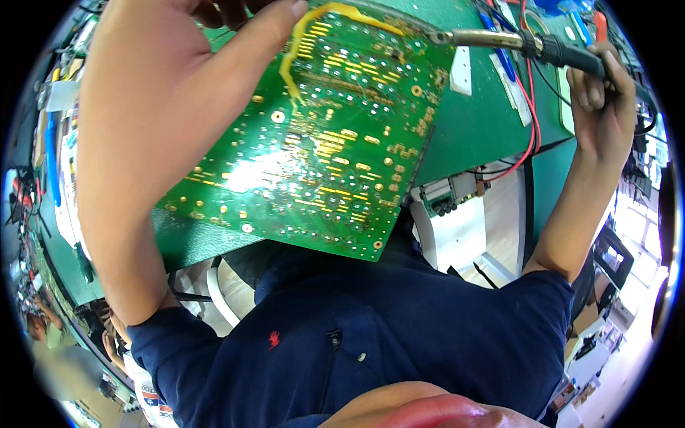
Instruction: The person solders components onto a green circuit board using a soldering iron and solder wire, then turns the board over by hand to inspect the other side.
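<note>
A green circuit board is held tilted in front of me, its face dotted with solder joints and gold pads. My left hand grips it at the upper left, thumb along the top edge and other fingers partly hidden. Yellow insulation or tape-like wire runs along the board's upper left and top. From the right, my right hand is closed round the dark handle of a soldering iron. The iron's tip end lies at the board's upper right corner; whether it touches cannot be made out.
A green work mat covers the table. Red wires, a blue pen and a white strip lie right of the board. Beneath the edge stands a white box. Another person is at far left.
</note>
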`<state>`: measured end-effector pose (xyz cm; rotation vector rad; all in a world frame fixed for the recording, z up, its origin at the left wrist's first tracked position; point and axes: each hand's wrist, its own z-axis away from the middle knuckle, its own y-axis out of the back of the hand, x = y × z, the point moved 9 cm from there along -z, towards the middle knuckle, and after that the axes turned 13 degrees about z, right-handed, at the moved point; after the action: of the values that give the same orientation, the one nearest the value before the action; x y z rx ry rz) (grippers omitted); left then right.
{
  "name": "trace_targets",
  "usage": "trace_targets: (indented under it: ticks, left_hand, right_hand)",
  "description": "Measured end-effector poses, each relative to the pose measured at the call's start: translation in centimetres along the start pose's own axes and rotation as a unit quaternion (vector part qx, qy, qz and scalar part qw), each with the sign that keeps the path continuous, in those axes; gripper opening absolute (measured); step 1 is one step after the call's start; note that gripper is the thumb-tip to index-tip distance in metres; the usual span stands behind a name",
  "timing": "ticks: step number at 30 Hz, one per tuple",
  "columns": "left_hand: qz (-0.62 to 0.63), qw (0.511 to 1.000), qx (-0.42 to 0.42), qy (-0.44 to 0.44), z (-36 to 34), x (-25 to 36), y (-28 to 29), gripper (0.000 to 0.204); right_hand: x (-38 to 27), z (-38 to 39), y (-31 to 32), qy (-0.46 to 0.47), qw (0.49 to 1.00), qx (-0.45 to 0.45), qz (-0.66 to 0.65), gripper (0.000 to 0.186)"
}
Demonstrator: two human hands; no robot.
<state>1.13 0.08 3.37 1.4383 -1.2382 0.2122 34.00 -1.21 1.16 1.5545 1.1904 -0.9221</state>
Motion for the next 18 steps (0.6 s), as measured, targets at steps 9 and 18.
trace_targets:
  ticks: [9,18]
  left_hand:
    - [-0.020,0.990,0.137,-0.033,-0.3,0.9,8.7,0.016]
    - [0.048,0.902,0.426,-0.054,12.7,-2.4,19.0,0.012]
  right_hand:
    - [2.2,-1.3,1.4,-0.047,0.982,0.069,-0.167,0.026]
    - [1.5,-1.2,3.0,-0.014,0.975,0.153,-0.159,0.026]
